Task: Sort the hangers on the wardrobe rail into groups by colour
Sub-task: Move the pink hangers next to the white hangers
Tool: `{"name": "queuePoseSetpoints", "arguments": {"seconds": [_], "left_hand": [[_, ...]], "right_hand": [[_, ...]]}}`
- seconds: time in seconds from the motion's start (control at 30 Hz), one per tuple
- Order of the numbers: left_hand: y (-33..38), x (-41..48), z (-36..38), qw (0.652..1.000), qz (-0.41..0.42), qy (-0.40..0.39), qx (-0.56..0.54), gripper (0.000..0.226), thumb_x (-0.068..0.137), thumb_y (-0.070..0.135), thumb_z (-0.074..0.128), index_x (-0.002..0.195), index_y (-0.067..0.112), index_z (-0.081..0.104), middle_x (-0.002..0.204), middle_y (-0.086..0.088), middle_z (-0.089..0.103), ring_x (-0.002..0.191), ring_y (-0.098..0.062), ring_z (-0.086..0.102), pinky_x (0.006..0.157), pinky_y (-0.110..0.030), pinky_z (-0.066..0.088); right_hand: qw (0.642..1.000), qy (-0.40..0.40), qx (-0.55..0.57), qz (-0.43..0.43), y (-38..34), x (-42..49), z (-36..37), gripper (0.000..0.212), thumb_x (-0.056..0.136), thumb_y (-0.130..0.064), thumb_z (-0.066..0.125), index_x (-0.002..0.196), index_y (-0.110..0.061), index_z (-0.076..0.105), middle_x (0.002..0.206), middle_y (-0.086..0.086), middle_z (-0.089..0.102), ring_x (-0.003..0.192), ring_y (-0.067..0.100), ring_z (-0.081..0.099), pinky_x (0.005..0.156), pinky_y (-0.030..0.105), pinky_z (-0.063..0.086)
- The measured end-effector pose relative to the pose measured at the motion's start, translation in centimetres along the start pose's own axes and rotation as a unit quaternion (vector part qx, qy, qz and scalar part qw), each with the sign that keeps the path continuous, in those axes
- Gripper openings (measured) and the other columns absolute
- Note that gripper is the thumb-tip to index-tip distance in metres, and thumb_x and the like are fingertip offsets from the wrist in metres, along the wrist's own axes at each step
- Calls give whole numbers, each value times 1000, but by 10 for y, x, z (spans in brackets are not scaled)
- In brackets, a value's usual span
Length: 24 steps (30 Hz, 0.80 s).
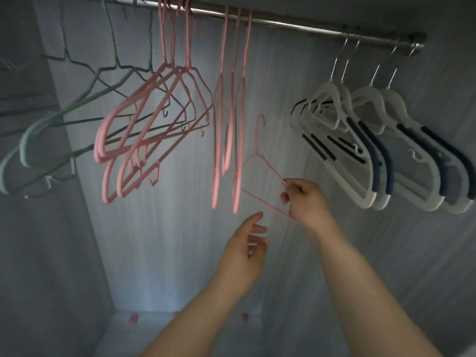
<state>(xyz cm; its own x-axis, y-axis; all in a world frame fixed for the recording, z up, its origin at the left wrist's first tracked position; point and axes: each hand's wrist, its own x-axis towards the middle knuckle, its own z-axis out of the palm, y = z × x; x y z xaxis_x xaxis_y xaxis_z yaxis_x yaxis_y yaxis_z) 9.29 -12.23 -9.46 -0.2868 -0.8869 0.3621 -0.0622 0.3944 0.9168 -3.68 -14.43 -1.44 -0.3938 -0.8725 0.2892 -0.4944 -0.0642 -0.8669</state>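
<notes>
Pink hanger (260, 176) pinched by right hand (306, 199) (off rail); left hand (244, 256) just below.

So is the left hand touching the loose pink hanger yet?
Apart. The head view shows background between the left hand and the pink hanger; only the right hand pinches it.

txt: none legible | labels/brands/nos.: none | hangers (164, 119), rail (283, 24): no markings readable
</notes>
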Motion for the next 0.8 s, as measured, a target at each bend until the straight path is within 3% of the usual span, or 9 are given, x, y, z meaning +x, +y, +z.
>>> {"name": "queuePoseSetpoints", "arguments": {"seconds": [0.13,0.27,0.4,0.5,0.6,0.63,0.7,0.77,0.8], "left_hand": [[-31,-2,-3,998,-33,24,36,36,86,-1,49,118,16,50,94,0,58,72,8,54,68,-1,40],[-68,3,-23,986,-122,90,66,44,84,6,57,125,13,44,104,-9,56,89,-20,55,79,-21,45],[-93,6,-58,952,-232,108,167,63,86,20,58,140,17,26,131,-19,44,116,-33,47,101,-41,39],[-107,2,-77,920,-253,75,288,68,87,29,55,143,20,17,138,-25,36,127,-39,35,108,-45,27],[-116,-6,-85,866,-278,48,412,54,88,43,48,138,29,30,145,-15,33,135,-36,24,110,-51,17],[-117,-9,-89,858,-280,52,427,43,90,44,45,130,28,42,142,-10,39,134,-34,28,108,-51,17],[-112,-15,-99,895,-255,36,364,27,94,34,40,102,17,59,117,-9,59,117,-31,48,98,-38,32],[-103,-21,-109,947,-242,7,213,29,95,16,40,74,9,58,82,-10,65,87,-30,60,69,-19,43],[-97,-25,-112,955,-245,5,165,32,95,11,41,66,10,55,69,-8,61,73,-28,59,58,-16,43]], "right_hand": [[999,-18,-32,-3,47,-18,-10,15,89,-16,57,81,-11,70,45,-12,50,43,-1,46,48,14,33],[988,-107,-108,-5,90,-39,-20,17,89,-8,55,87,-6,72,36,-16,51,42,-8,51,47,7,35],[973,-212,-94,0,118,-50,-20,35,94,-7,47,70,-28,62,37,-15,49,36,-2,41,43,9,30],[969,-237,-64,-8,128,-48,-19,34,94,-7,47,74,-28,65,38,-9,47,39,-1,38,46,11,32],[964,-260,-55,-19,126,-42,-18,28,93,-6,48,80,-22,68,44,-10,46,44,-2,41,50,10,33],[962,-264,-63,-26,127,-39,-18,25,92,-7,50,83,-19,69,44,-11,48,45,-3,42,51,9,33],[964,-245,-93,-43,129,-33,-15,19,90,-7,55,86,-17,70,48,-18,58,51,-6,49,57,9,36],[974,-150,-147,-81,137,-29,-7,13,86,-12,61,85,-15,74,66,-14,69,66,-1,61,71,16,41],[971,-93,-197,-98,142,-28,-1,14,83,-16,62,89,-13,75,82,-3,72,78,13,66,80,16,37]]}}
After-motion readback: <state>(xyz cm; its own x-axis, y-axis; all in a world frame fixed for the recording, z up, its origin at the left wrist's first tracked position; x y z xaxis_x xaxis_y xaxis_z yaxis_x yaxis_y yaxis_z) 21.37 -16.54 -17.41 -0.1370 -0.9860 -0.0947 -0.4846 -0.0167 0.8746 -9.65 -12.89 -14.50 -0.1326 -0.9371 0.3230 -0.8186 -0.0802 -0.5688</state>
